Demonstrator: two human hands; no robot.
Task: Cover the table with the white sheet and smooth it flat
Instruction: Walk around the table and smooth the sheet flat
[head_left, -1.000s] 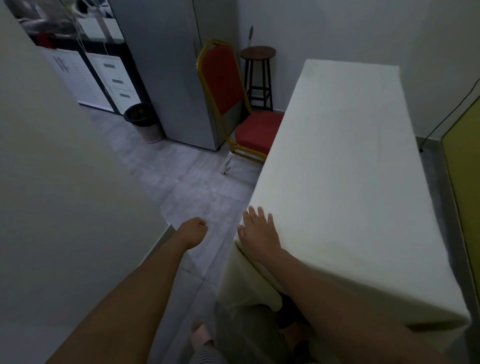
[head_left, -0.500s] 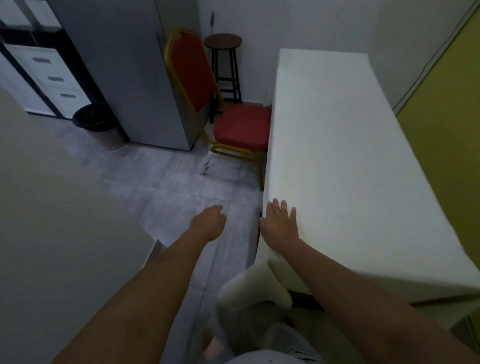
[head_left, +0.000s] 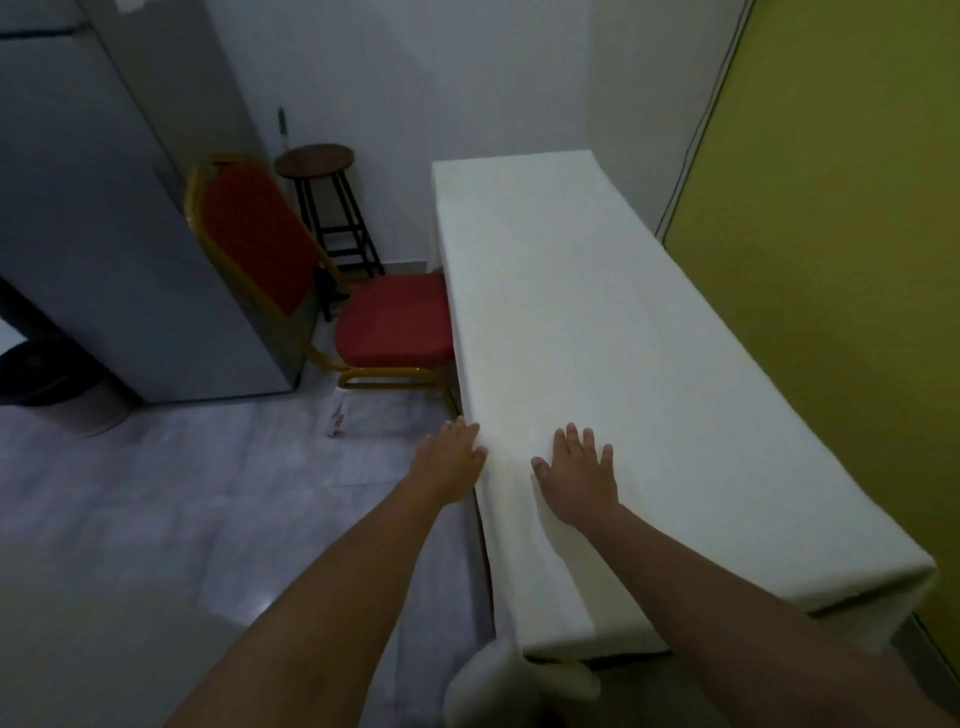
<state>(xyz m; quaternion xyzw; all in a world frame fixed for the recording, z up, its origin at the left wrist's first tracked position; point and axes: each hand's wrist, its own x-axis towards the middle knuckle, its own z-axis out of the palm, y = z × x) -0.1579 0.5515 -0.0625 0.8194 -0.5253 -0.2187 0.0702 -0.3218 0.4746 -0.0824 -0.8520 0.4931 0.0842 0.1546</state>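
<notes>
The white sheet (head_left: 587, 332) covers the long table, which runs away from me on the right side of the head view; none of the tabletop itself shows. My right hand (head_left: 579, 475) lies flat on top of the sheet near the left edge, fingers spread. At that left edge my left hand (head_left: 449, 462) touches the sheet where it folds down the side; whether it grips the cloth cannot be told. A loose corner of the sheet (head_left: 519, 686) hangs down at the near end.
A red chair with a gold frame (head_left: 384, 322) stands against the table's left side. Behind it is a dark wooden stool (head_left: 317, 161). A tall grey cabinet (head_left: 104, 208) and a black bin (head_left: 47, 374) are at the left. A green wall (head_left: 831, 260) borders the right.
My right hand has slid from the sheet's left edge onto the top. My left hand has come from the air beside the table to the sheet's edge. The view has swung left.
</notes>
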